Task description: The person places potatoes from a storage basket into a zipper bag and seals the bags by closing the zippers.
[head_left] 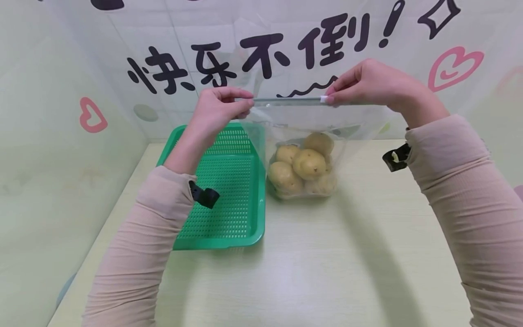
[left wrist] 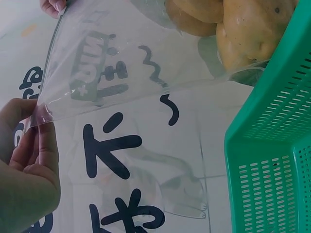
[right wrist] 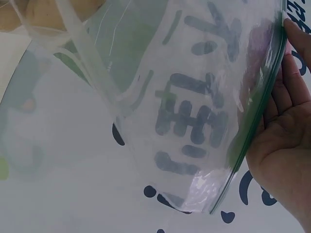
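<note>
A clear zip bag with several potatoes in its bottom stands on the table, its top edge stretched level between both hands. My left hand pinches the left corner of that edge between thumb and fingers. Along the same edge, my right hand pinches the white slider, partway from the right end. In the left wrist view the left hand grips the bag's corner. The right wrist view shows the right hand beside the green zip strip.
A green perforated basket sits left of the bag, under the left forearm, with nothing in it. The pale table meets a white wall sheet with black lettering at the back. Black straps hang at both wrists.
</note>
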The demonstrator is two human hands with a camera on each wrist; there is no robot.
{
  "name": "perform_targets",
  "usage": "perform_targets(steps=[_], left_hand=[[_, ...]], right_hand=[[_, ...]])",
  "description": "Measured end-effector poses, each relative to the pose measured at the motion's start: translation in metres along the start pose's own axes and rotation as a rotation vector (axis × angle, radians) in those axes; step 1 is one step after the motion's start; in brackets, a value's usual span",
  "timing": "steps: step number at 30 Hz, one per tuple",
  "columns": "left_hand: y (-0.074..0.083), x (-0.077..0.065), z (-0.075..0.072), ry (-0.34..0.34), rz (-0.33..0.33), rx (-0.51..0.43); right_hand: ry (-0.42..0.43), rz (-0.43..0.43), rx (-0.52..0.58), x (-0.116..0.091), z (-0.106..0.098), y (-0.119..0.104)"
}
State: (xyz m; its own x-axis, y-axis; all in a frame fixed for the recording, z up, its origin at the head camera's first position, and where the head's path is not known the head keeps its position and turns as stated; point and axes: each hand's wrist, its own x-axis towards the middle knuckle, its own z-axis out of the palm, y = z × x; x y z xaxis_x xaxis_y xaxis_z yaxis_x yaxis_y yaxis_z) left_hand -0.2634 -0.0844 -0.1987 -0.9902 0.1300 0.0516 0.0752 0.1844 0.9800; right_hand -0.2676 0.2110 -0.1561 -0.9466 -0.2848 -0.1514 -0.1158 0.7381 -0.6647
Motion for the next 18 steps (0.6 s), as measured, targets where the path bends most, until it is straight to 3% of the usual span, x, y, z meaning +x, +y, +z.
perform_targets(steps=[18], left_hand=[[-0.0015,0.0012,-0.0026,0.028,-0.001,-0.008]], right_hand=[[0.003,0.026,-0.011,-0.0026,-0.0088,0.0092]])
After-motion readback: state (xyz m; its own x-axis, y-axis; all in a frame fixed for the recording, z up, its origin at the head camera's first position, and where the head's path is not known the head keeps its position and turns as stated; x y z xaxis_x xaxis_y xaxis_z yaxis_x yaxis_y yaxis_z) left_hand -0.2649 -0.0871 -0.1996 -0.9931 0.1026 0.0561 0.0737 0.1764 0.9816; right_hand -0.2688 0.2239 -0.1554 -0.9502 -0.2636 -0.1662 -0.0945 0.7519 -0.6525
